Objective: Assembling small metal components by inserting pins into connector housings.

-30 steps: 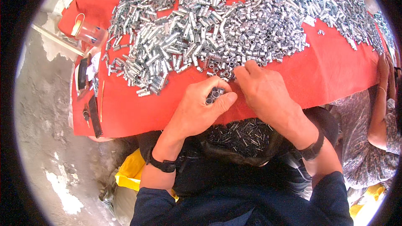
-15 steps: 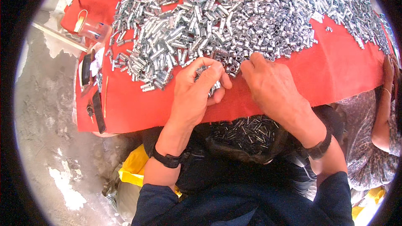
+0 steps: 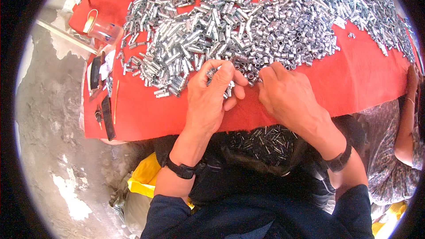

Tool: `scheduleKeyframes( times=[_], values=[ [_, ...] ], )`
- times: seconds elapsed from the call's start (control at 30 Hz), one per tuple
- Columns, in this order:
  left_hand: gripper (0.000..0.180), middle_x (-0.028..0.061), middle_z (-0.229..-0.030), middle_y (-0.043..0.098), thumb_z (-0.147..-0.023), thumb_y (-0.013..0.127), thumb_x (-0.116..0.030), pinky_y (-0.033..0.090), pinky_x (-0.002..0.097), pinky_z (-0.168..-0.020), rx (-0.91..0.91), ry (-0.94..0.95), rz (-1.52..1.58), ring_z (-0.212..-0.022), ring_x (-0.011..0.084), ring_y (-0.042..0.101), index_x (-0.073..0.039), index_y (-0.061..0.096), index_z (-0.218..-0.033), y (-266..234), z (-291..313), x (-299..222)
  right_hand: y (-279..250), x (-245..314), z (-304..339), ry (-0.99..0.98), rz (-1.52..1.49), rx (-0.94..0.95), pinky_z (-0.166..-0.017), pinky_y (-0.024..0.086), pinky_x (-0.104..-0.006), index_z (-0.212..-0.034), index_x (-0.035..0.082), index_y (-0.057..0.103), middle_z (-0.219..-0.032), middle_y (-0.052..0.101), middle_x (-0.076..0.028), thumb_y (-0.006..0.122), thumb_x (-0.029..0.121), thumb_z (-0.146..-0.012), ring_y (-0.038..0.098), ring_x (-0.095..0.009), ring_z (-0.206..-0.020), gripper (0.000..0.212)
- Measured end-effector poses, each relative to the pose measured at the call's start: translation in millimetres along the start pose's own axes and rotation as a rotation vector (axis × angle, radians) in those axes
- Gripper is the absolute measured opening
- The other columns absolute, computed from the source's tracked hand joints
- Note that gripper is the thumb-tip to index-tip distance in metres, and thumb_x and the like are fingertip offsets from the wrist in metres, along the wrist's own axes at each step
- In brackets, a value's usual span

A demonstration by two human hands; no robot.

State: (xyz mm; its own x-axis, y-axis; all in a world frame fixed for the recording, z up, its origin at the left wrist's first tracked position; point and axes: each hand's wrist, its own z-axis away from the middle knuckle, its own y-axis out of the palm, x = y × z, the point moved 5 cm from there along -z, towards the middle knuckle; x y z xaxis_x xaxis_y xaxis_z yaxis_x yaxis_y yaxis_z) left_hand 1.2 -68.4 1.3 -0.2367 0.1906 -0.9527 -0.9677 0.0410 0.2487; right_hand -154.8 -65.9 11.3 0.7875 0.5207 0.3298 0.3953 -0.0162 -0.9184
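Note:
A big heap of small silver metal tubes (image 3: 248,22) covers a red cloth (image 3: 354,79) on the table. My left hand (image 3: 210,95) is curled at the heap's near edge with a bunch of the tubes gripped in its fingers. My right hand (image 3: 285,95) lies palm down just to its right, fingertips touching tubes at the heap's edge; whether it grips any is hidden. Below the table edge, in my lap, a dark cloth (image 3: 248,168) holds a pile of the same tubes (image 3: 263,139).
At the table's left end stand a clear plastic cup (image 3: 106,31), a dark phone (image 3: 95,73), another dark flat object (image 3: 107,117) and a thin stick (image 3: 116,102). Another person's arm (image 3: 405,124) is at the right. A yellow bag (image 3: 144,177) lies on the concrete floor.
Both hands have moved up from the table's near edge to the rim of the heap. The left hand keeps its bunch of tubes.

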Motion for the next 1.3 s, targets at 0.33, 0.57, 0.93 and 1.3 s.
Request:
scheduleKeyframes(
  times=[0.33,0.57,0.93,1.3],
  values=[
    [0.028,0.0060,-0.089,0.068,-0.102,0.058,-0.033,0.043,0.0198,-0.053,-0.100,0.057,-0.073,-0.070,0.0069,0.057,-0.004,0.057,-0.099,4.3,0.7,-1.1,-11.7,14.0,6.2,0.178,-0.843,-0.236,-0.063,0.054,-0.0411,-0.095,0.000,0.058,-0.082,0.065,-0.018,0.065,-0.001,-0.084,0.067,-0.032,-0.071,0.013],
    [0.033,0.0045,-0.082,0.068,-0.102,0.057,-0.033,0.046,0.0243,-0.058,-0.128,0.228,-0.259,-0.071,0.0057,0.055,-0.002,0.059,-0.091,8.2,0.7,-0.9,13.8,17.0,9.6,0.269,-0.964,-0.256,-0.062,0.054,-0.0378,-0.096,0.000,0.058,-0.080,0.066,-0.017,0.066,-0.001,-0.084,0.068,-0.029,-0.070,0.014],
    [0.033,0.0001,-0.081,0.063,-0.103,0.056,-0.034,0.042,0.0216,-0.055,-0.130,0.113,-0.137,-0.066,0.0034,0.052,-0.005,0.060,-0.088,4.8,3.0,4.9,4.6,14.3,12.0,0.322,-1.059,-0.303,-0.057,0.051,-0.0314,-0.096,0.000,0.060,-0.077,0.064,-0.011,0.067,0.001,-0.087,0.064,-0.016,-0.065,0.011],
    [0.035,0.0007,-0.081,0.059,-0.103,0.054,-0.039,0.033,0.0190,-0.047,-0.097,0.141,-0.185,-0.060,0.0047,0.048,-0.007,0.058,-0.089,5.7,3.2,0.6,7.2,16.6,13.5,0.387,-1.130,-0.295,-0.057,0.050,-0.0278,-0.095,0.000,0.060,-0.076,0.065,-0.007,0.066,0.000,-0.088,0.062,-0.011,-0.066,0.009]
  ],
)
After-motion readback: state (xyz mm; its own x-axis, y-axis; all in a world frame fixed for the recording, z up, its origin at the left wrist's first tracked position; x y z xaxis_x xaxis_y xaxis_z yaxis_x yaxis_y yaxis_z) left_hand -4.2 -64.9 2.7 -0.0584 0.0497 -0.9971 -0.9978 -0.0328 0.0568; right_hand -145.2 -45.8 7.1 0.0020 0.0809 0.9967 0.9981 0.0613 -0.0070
